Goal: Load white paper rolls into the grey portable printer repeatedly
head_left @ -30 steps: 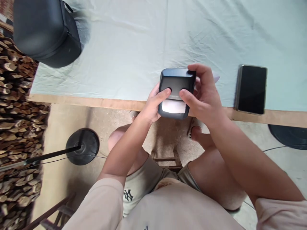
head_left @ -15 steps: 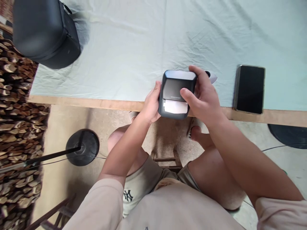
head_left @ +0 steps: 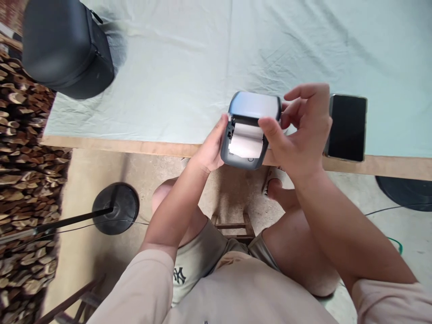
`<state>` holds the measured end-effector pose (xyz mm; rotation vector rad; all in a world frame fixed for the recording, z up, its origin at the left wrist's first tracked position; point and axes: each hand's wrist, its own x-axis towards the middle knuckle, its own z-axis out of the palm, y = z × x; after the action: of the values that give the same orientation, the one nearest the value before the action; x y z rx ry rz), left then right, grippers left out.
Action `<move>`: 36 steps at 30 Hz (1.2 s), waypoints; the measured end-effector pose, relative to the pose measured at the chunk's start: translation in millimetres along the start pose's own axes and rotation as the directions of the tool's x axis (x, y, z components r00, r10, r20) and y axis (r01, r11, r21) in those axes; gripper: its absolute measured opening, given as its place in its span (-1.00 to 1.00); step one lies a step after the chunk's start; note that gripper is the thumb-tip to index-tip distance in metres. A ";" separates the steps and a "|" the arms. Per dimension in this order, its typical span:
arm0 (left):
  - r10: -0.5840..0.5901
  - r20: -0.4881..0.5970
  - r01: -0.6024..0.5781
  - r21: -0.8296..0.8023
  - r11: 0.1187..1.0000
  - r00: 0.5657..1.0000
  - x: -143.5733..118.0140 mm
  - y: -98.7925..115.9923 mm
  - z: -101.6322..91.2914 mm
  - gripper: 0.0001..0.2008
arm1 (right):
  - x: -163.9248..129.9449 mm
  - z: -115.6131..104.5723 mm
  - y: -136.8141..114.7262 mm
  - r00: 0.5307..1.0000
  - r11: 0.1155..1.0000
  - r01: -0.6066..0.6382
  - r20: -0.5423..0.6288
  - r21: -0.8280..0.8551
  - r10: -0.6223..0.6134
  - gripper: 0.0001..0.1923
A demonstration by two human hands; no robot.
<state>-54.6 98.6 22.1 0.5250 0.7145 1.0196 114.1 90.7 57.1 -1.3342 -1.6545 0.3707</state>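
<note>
Now I hold the printer [head_left: 248, 135] over the near edge of the table [head_left: 135, 146], half above the cloth [head_left: 175, 67] and half above the floor. My left hand [head_left: 211, 150] is closed on its left side, with the thumb against the wall of the body. My right hand [head_left: 302, 130] is at the right side: the thumb lies on the white paper roll [head_left: 245, 140], and the other fingers are loosely spread near the lid [head_left: 254, 104], so I cannot tell if they grip it. The lid stands tilted up at the far end, and the paper shows inside the open body.

On the cloth in front of the printer and to the left there is wide free room. To the right the room is narrow, because the phone [head_left: 347, 127] lies just beside my right hand, with its near end on the bare wood edge. Far to the left, at the corner, stands the black case [head_left: 65, 47], well apart from my hands. Below the edge are my knees, a stool, and a round black stand base [head_left: 116, 208] on the floor. Stacked firewood [head_left: 23, 148] closes the left side.

The printer is a dark plastic box with rounded corners and a smooth, slightly shiny lid. The cloth is pale green and wrinkled. The phone is flat with a dark glass face.
</note>
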 end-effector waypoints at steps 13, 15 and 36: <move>0.039 0.086 -0.045 0.068 0.997 0.995 -2.3 -3.1 -2.5 -0.62 | 14.5 -12.9 -12.8 0.900 0.905 0.059 0.414 -0.421 0.134 -0.73; 0.042 0.093 -0.052 0.114 0.992 0.995 -3.9 -3.2 -1.6 -0.61 | 15.1 -13.8 -12.6 0.864 0.882 0.070 0.470 -0.466 0.180 -0.67; -0.065 -0.029 0.065 0.020 0.998 0.997 2.6 3.7 -1.7 -0.42 | 40.6 -42.2 37.1 0.660 0.403 -0.619 0.168 0.674 0.732 -0.54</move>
<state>-57.2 102.7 22.8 0.5028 0.7637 0.9614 171.7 126.7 71.0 -1.3223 -0.5855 1.2210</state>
